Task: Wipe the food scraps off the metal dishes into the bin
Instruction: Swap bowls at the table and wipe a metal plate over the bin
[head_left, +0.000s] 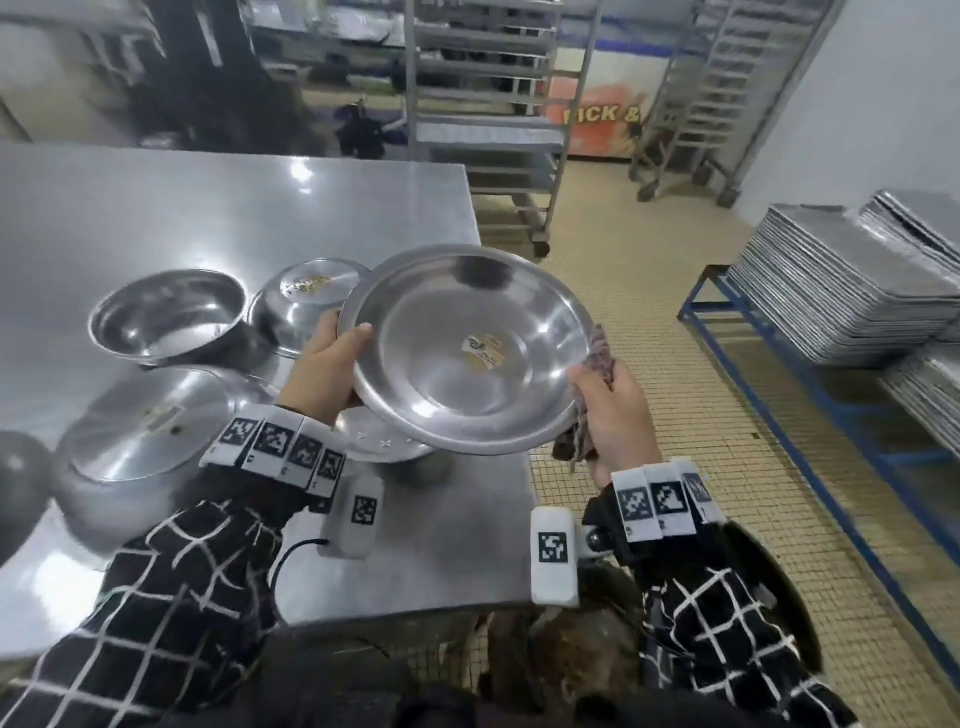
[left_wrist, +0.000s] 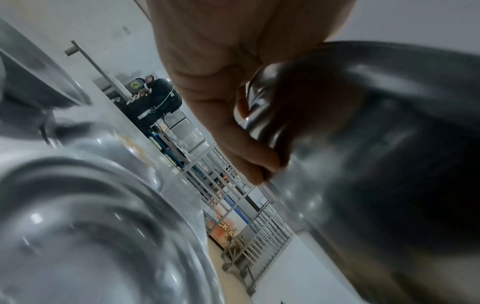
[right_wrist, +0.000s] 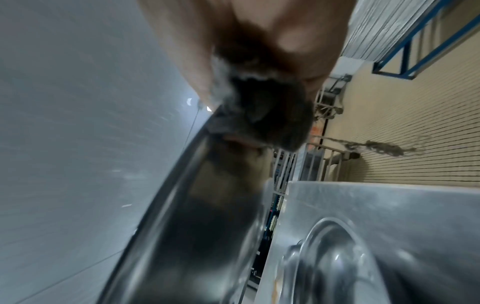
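Note:
A wide, shallow metal dish (head_left: 467, 358) with a paper label in its middle hangs tilted over the table's right corner. My left hand (head_left: 332, 364) grips its left rim, thumb on top and fingers underneath. In the left wrist view the left hand (left_wrist: 228, 115) curls round the dish's rim (left_wrist: 259, 102). My right hand (head_left: 613, 415) grips a dark cloth (head_left: 595, 364) against the dish's right rim. The right wrist view shows the cloth (right_wrist: 265, 111) bunched in the fingers over the dish's edge (right_wrist: 187, 205). The bin (head_left: 571, 660), holding brownish scraps, sits below between my arms.
On the steel table (head_left: 234, 208) stand an upright bowl (head_left: 166, 312), two upside-down dishes (head_left: 306, 301) (head_left: 145, 431) and a perforated one (head_left: 384, 441) under the held dish. Tray racks (head_left: 483, 104) stand behind. Stacked trays (head_left: 841, 286) lie on a blue frame at right.

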